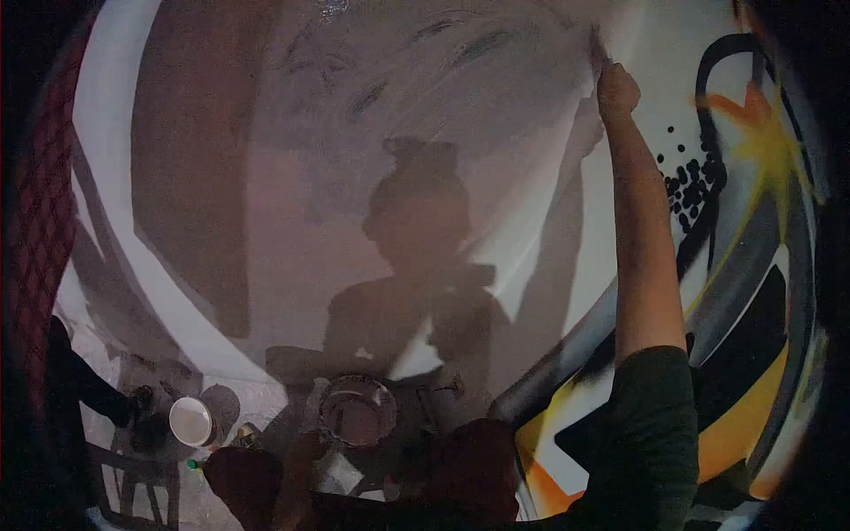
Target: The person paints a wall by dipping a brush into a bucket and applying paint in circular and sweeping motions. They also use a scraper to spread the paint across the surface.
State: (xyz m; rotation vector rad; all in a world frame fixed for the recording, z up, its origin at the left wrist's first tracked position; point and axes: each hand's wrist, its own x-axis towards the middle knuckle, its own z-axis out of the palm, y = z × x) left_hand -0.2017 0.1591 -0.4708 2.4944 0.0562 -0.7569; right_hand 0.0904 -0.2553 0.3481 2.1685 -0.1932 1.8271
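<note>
My right hand (pixel 619 89) is raised high at the wall, arm stretched up, its fingers closed around a paintbrush (pixel 598 46). The brush's bristles touch the wall at the edge between a grey-mauve painted area (pixel 310 177) and a white band (pixel 651 53). Low in the view, my left hand (pixel 310 448) is in deep shadow at the near left side of a round paint tub (pixel 357 412). It grips the tub, though its fingers barely show. Paint of a similar mauve tone lies in the tub. Streaky dark strokes mark the upper wall.
Graffiti in black, yellow, orange and grey (pixel 761 150) covers the wall at right. A white bucket (pixel 191 421) and a dark stool (pixel 146 469) stand at lower left, beside another person's dark sleeve (pixel 93 380). My shadow falls across the wall.
</note>
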